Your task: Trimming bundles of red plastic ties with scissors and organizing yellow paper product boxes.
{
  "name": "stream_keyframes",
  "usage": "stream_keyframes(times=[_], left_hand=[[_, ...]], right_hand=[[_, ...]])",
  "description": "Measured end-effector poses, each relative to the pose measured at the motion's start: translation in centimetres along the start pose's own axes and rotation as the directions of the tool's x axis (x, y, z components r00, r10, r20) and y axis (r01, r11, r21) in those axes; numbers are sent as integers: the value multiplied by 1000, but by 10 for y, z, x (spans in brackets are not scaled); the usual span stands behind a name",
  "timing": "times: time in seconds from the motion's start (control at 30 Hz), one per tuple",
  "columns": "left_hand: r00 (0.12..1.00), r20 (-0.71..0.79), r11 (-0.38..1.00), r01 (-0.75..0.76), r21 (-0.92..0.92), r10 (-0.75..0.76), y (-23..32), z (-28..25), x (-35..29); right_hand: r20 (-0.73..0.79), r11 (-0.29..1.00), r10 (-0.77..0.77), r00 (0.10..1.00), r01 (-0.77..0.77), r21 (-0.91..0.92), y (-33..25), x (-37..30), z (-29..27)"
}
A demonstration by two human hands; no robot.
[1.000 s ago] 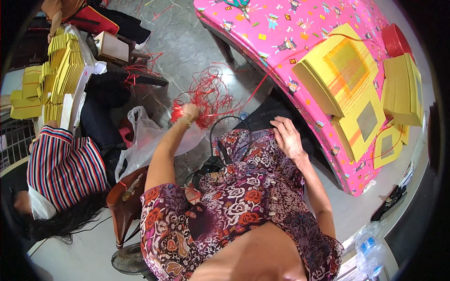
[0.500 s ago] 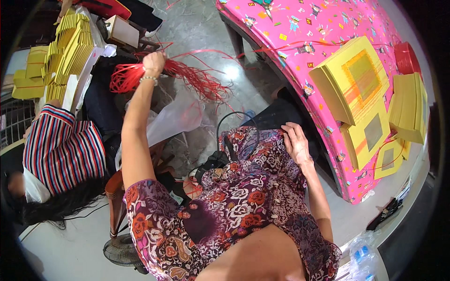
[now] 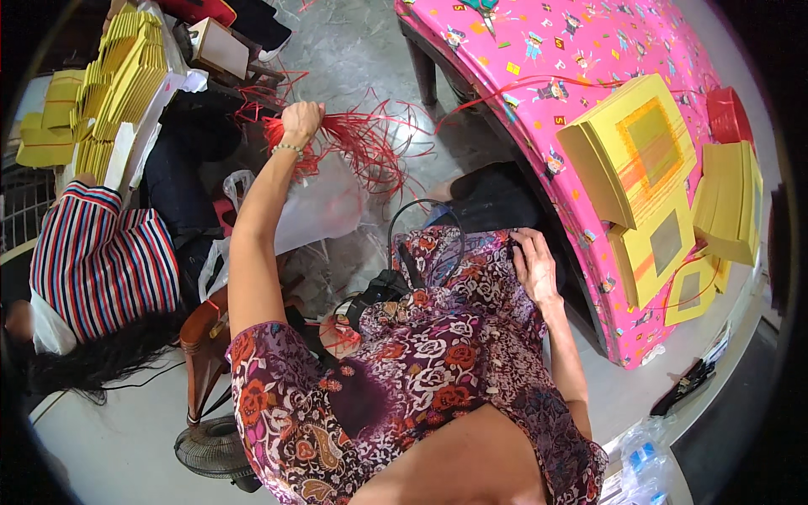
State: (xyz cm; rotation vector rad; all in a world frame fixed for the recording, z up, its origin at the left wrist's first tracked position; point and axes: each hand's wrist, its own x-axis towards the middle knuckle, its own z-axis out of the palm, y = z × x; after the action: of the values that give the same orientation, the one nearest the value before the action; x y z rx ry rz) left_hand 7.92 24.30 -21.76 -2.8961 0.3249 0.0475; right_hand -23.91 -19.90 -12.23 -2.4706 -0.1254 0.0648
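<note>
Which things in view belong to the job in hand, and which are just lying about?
Job in hand:
- red strands, gripped by the left hand
- probably red roll, yellow stacks

Apparently just lying about:
- fan
- clear plastic bag, lower right

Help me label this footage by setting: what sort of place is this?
Probably a paper-goods workshop, perhaps in a home: stacked yellow paper on the pink-covered table, red strands bunched in the left hand, and more yellow stacks beside a person in stripes.

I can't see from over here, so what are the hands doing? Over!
Left hand: shut around a bunch of red strands. Right hand: on the flowered clothing, fingers loose. Pale plastic bag close by the bunch.
</note>
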Motion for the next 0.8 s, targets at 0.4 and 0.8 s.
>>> stream_keyframes(times=[0.4,0.8], left_hand=[[996,1,996,91,8,-91,-13,-14,-2],[942,-231,960,203,-191,-245,-5,-64,15]], right_hand=[[47,999,-42,998,42,-12,3,3,5],[21,999,-32,999,32,-28,7,-13,-3]])
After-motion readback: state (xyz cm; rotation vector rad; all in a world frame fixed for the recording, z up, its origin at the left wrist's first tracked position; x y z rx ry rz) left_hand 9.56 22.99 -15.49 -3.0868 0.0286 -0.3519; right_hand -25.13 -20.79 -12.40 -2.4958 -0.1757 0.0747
